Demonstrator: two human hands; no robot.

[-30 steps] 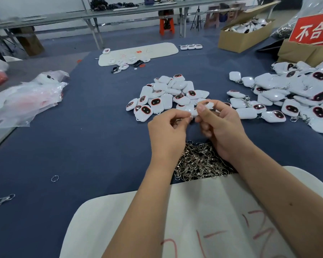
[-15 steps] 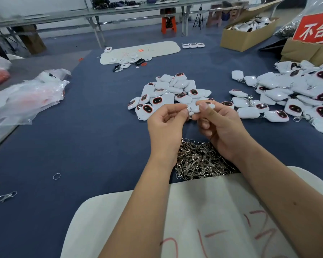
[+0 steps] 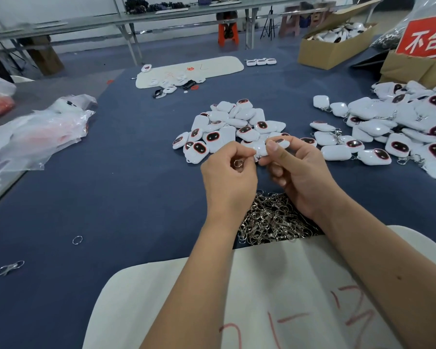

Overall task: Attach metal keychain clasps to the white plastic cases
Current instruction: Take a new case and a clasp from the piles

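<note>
We see both hands meeting above the blue table. Our left hand has its fingers curled and it pinches a metal clasp between the thumb and the forefinger; the ring of the clasp shows just under the fingertips. Our right hand grips a white case, with the thumb on top of it and the other fingers curled below. The clasp and the case are right beside each other, but we cannot tell if they already touch. Directly beyond the hands lies a heap of cases without clasps. To the right of the right hand spreads a bigger heap, where some cases carry clasps. Under the wrists, close to us, lies a pile of clasps, partly on the edge of a white mat with red writing. Far left of the left hand we see one loose ring and one loose clasp on the table.
</note>
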